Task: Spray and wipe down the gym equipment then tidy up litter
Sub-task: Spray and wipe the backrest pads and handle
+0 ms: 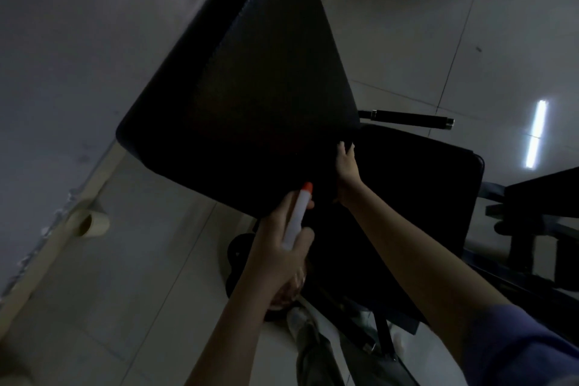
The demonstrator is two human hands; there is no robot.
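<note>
I see the spray bottle (pixel 297 216), a slim white cylinder with an orange tip, clasped in my left hand (pixel 283 247), nozzle pointing far toward the black pebbled back pad (pixel 250 88). My right hand (pixel 347 171) lies just right of it, fingers pressed against the pad's near right edge. The matte seat pad (pixel 416 197) sits right, over glossy floor tiles (pixel 438 25).

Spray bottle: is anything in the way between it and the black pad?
Nothing visible. The left hand holds the spray bottle with its orange tip right at the backrest pad. The right hand touches the pad's edge off to the side, not in front of the nozzle.
</note>
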